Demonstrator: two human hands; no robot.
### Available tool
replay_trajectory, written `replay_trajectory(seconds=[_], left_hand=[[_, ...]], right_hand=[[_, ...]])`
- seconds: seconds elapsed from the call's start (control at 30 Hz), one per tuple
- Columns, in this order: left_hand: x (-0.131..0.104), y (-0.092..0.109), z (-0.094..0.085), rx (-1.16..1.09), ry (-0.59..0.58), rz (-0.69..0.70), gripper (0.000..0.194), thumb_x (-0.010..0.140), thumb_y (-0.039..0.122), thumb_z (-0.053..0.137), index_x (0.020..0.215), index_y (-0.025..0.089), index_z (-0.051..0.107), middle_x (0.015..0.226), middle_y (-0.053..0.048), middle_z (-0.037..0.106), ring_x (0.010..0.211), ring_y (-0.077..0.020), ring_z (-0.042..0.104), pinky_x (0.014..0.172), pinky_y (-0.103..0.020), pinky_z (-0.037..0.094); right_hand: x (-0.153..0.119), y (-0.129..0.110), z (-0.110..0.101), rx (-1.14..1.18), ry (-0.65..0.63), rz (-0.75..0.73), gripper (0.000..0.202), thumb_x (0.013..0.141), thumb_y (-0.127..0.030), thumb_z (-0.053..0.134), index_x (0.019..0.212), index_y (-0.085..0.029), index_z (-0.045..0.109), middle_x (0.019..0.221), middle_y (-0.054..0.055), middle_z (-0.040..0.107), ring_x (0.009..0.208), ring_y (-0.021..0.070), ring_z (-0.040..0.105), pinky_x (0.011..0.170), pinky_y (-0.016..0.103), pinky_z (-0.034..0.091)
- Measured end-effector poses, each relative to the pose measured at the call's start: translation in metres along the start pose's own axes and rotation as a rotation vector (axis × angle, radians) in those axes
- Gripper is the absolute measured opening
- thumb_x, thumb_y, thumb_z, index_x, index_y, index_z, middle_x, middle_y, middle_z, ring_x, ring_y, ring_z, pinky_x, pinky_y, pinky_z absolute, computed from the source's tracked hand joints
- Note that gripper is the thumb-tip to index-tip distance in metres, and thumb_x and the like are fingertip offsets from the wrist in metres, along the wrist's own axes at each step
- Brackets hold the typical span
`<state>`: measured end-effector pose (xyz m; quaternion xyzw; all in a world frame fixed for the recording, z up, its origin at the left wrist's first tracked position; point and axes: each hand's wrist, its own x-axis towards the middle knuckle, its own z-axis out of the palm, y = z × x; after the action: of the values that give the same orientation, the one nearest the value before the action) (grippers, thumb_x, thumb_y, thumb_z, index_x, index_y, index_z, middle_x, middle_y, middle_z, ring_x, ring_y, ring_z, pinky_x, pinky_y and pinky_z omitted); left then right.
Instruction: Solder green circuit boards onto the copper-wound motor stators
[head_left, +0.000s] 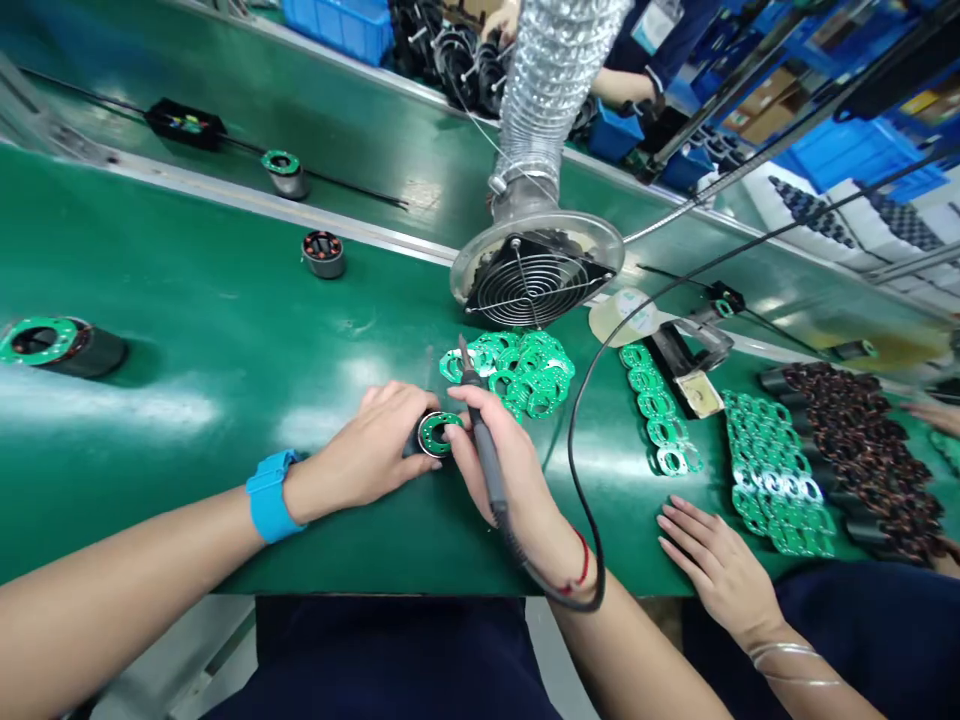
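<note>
Risk I'm watching: right hand [510, 470] gripping soldering iron [480, 425], tip hovering beside left hand [371, 450] fingers closing round stator [437, 436] on desk [187, 340]; slip burning fingertips; cable [577, 470] snagging, dragging loose green rings [517, 370].

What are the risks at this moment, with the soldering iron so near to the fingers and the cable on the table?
1. The left hand holds the small round part right beside the soldering iron in the right hand; a slip may burn the fingertips.
2. The iron's black cable loops past the pile of green rings; a pull might scatter them.
3. A co-worker's hand rests close by and could bump the right arm.
</note>
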<state>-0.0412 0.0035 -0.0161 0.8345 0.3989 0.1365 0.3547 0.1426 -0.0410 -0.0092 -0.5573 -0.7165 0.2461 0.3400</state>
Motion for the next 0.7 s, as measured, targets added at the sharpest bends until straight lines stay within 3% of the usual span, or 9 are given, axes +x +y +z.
replay_trajectory(seconds=[0.1, 0.17, 0.33, 0.5, 0.7], left_hand=[[-0.002, -0.007, -0.010, -0.094, -0.009, 0.036, 0.030, 0.086, 0.020, 0.054, 0.116, 0.019, 0.053, 0.116, -0.009, 0.063, 0.108, -0.0252, 0.057, 0.095, -0.045, 0.049], [-0.001, -0.013, -0.016, -0.210, -0.029, 0.048, 0.026, 0.088, 0.018, 0.048, 0.113, 0.020, 0.054, 0.109, -0.006, 0.065, 0.101, -0.0205, 0.061, 0.091, -0.037, 0.052], [0.006, -0.016, -0.021, -0.340, -0.027, -0.017, 0.012, 0.090, 0.024, 0.048, 0.092, 0.020, 0.059, 0.084, 0.000, 0.065, 0.074, -0.0140, 0.059, 0.069, -0.026, 0.049], [0.012, -0.011, -0.015, -0.478, 0.015, -0.092, 0.014, 0.087, 0.028, 0.052, 0.084, 0.018, 0.062, 0.074, 0.002, 0.061, 0.067, -0.0123, 0.054, 0.063, -0.024, 0.046], [0.013, -0.006, -0.011, -0.573, 0.006, -0.140, 0.016, 0.087, 0.030, 0.054, 0.083, 0.017, 0.062, 0.074, 0.001, 0.062, 0.067, -0.0123, 0.053, 0.061, -0.024, 0.046]], right_hand=[[-0.007, -0.001, 0.005, -0.305, 0.171, -0.161, 0.042, 0.094, -0.023, 0.056, 0.135, -0.024, 0.049, 0.106, 0.010, 0.070, 0.088, 0.0254, 0.066, 0.076, 0.042, 0.056], [-0.014, -0.003, 0.009, -0.372, 0.212, -0.209, 0.051, 0.093, -0.025, 0.058, 0.142, -0.026, 0.043, 0.111, 0.012, 0.070, 0.089, 0.0271, 0.066, 0.074, 0.042, 0.056], [-0.015, -0.001, 0.007, -0.263, 0.015, -0.170, 0.045, 0.094, -0.024, 0.057, 0.137, -0.026, 0.046, 0.105, 0.008, 0.072, 0.092, 0.0250, 0.069, 0.078, 0.040, 0.057], [-0.006, 0.009, -0.001, -0.088, -0.154, -0.178, 0.046, 0.094, -0.018, 0.053, 0.138, -0.027, 0.046, 0.118, 0.008, 0.070, 0.101, 0.0219, 0.069, 0.085, 0.038, 0.057], [-0.007, 0.011, 0.002, -0.096, -0.011, -0.332, 0.062, 0.090, -0.020, 0.060, 0.147, -0.029, 0.038, 0.127, 0.009, 0.069, 0.116, 0.0266, 0.064, 0.094, 0.047, 0.052]])
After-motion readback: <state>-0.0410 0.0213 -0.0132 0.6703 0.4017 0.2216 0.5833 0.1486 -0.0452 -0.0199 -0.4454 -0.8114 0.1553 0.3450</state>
